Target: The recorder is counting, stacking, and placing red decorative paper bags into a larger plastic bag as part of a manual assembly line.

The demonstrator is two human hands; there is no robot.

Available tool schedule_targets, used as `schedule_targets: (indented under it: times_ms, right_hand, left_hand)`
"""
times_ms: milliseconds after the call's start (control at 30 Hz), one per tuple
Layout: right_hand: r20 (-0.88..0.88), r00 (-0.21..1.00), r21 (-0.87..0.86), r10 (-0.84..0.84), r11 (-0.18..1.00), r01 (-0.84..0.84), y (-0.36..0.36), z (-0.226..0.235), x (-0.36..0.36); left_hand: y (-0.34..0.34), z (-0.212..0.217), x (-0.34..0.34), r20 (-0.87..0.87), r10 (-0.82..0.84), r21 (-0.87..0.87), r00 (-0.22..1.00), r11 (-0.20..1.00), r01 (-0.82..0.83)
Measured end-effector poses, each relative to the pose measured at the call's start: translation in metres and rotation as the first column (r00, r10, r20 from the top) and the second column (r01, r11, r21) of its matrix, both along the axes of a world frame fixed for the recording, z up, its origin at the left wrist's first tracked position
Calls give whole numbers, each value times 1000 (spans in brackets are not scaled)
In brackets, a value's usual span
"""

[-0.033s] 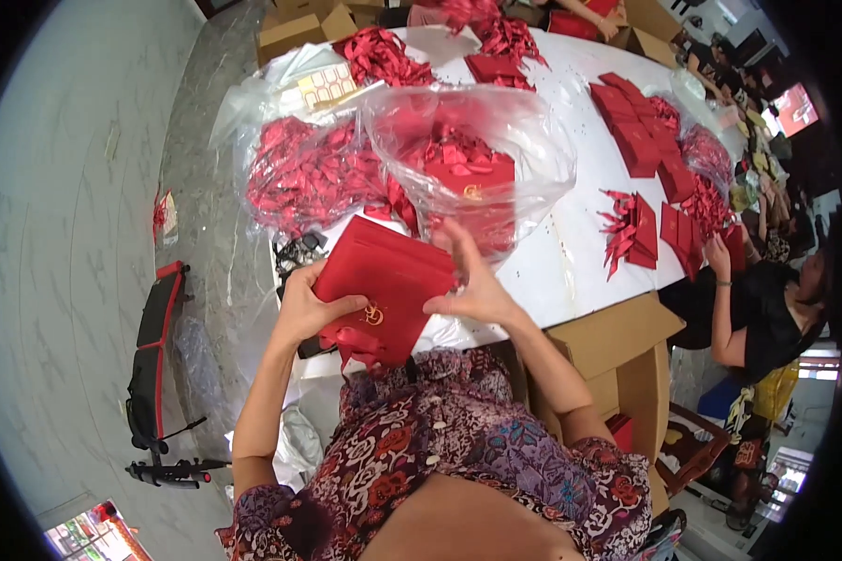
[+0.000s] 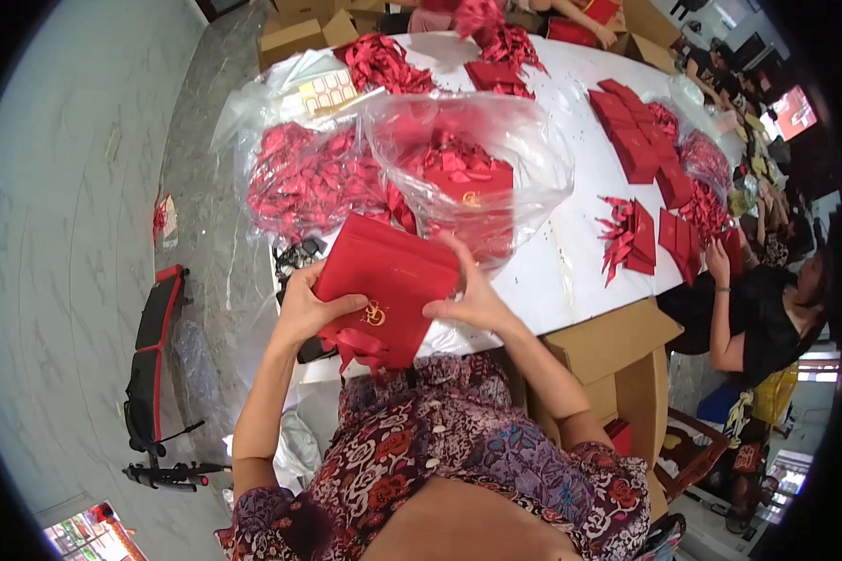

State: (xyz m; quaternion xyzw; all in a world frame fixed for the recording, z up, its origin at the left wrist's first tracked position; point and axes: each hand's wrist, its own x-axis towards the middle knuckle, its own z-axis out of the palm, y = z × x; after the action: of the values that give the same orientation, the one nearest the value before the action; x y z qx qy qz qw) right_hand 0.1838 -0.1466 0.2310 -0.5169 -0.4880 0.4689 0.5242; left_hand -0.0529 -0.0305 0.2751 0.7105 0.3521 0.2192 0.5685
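A stack of red gift bags [image 2: 388,276] with a gold emblem is held in front of my body, at the near edge of the table. My left hand [image 2: 306,307] grips its left side, thumb lying across the front by the emblem. On the right side, my right hand [image 2: 470,297] closes around the stack's edge, thumb in front and fingers at the far corner. A red ribbon [image 2: 360,346] hangs from the lower end. Just beyond stands an open clear plastic bag [image 2: 543,182] with more red gift bags [image 2: 482,192] inside.
Ribboned red pieces [image 2: 309,178] fill another clear plastic bag at the left. More red stacks [image 2: 631,140] lie on the white table [image 2: 557,266] at right. An open cardboard box [image 2: 617,332] stands by my right arm. A co-worker [image 2: 767,318] sits at the right.
My right hand's fingers, spread apart before, have come down and closed on the stack's right edge. The stack's layered edges are now pressed closer together.
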Motion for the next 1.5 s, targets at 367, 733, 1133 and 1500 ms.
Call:
schedule_targets:
  times_ms: [367, 733, 1133, 1500]
  right_hand:
    - [-267, 896, 14, -354, 928, 371, -7, 59, 40]
    - [-691, 618, -43, -376, 874, 484, -45, 100, 157]
    - [-567, 776, -400, -276, 916, 33, 51, 98, 112]
    - [-573, 765, -461, -294, 887, -5, 42, 56, 122]
  left_hand:
    - [13, 1, 68, 427, 40, -482, 903, 855, 190]
    - [26, -69, 133, 282, 492, 605, 823, 575, -551]
    - [5, -104, 128, 134, -190, 781, 973, 624, 14]
    - [-29, -73, 96, 19, 69, 880, 997, 473, -50]
